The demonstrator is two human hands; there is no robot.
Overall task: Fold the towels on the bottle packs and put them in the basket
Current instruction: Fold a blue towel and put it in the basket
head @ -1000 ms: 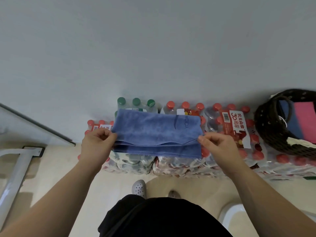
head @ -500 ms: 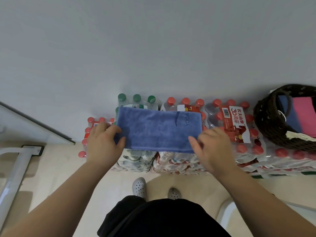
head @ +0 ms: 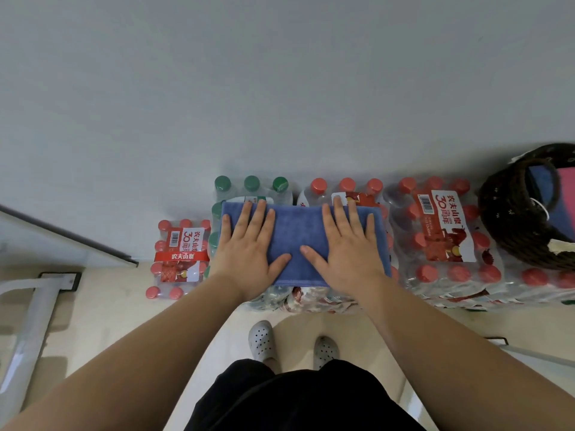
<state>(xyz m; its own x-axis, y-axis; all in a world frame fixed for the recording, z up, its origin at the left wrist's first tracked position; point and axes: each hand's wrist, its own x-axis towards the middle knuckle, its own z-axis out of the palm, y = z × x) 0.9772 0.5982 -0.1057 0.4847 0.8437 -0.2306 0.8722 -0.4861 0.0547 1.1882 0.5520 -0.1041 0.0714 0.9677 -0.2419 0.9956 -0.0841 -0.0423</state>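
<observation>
Head cam: we've got our left hand (head: 247, 250) and right hand (head: 345, 247) flat, pressing the folded blue towel (head: 295, 234) on the bottle packs (head: 441, 231). Probably another fold next, then the basket (head: 510, 219).

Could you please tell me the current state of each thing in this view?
Bottle packs: wrapped, caps on.
Blue towel: folded, flat on the packs.
Left hand: open, pressing the towel.
Right hand: open, pressing the towel.
Basket: on the packs, holds blue and pink towels.
</observation>
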